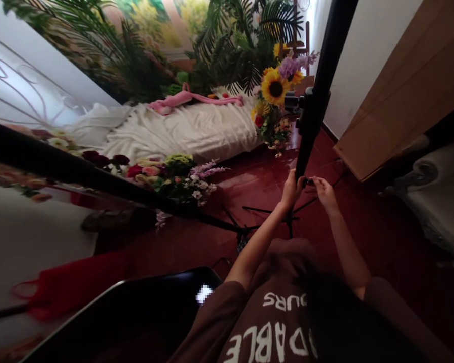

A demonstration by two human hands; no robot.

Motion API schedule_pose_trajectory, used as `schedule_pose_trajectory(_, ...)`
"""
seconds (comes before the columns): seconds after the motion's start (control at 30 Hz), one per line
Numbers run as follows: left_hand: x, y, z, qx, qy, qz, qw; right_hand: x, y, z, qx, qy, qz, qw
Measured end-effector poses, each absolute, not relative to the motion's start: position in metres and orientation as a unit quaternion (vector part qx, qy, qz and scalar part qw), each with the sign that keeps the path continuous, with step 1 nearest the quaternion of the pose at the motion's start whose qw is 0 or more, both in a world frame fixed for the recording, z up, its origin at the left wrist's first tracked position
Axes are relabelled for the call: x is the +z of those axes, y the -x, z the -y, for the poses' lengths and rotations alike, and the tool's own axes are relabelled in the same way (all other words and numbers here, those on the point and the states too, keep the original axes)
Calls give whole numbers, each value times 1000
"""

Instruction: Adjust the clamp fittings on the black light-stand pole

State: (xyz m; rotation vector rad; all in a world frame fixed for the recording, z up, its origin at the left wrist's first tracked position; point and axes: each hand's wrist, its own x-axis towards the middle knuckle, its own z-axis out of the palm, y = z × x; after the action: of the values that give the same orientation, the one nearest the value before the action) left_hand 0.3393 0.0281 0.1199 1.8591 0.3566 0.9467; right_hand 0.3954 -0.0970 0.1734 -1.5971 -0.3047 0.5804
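1. Nearest the camera, black stand pole (327, 65): slants from the top edge, right of centre, down between both hands' reach to splayed tripod legs (289, 220).
2. Handling, as judged: probably stiff and fairly light for its length, perhaps top-heavy; smooth, so liable to slide in a loose palm. Best held around the bare tube, just beside the knob.
3. Left hand (290, 190): wraps the lower tube with curled fingers, closed around it; far finger ends hidden.
4. Right hand (324, 192): pinches, with thumb and fingertips nearly together, apparently on a small dark knob (307, 181) beside the tube.
5. Collar (315, 108) with side knob: sits higher on the same pole, well above both hands.
6. Brown shirt (280, 322) with white lettering: lies below the forearms.
7. Second black pole (79, 176): crosses from the left edge toward the red floor (245, 184).
8. Beyond: sunflowers (275, 89), mixed flowers (159, 174), cream drapery (196, 131) under a pink plush toy (179, 98), palm fronds (245, 50) behind.
9. Far right: brown panel (393, 101), upholstered seat (446, 186).
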Motion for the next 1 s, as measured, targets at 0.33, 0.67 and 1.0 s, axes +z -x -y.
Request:
schedule_pose_trajectory(0.33, 118, -342, -26, 383, -772, -166, 479, 176, -387, 90, 278, 702, 50, 654)
schedule_pose_trajectory(0.67, 119, -342, -29, 363, -787, -182, 464, 156, -398, 89, 282, 640, 151, 698)
schedule_pose_trajectory(1.0, 117, -342, -27, 370, -783, -177, 467, 163, -415, 112, 149, 692, 312, 633)
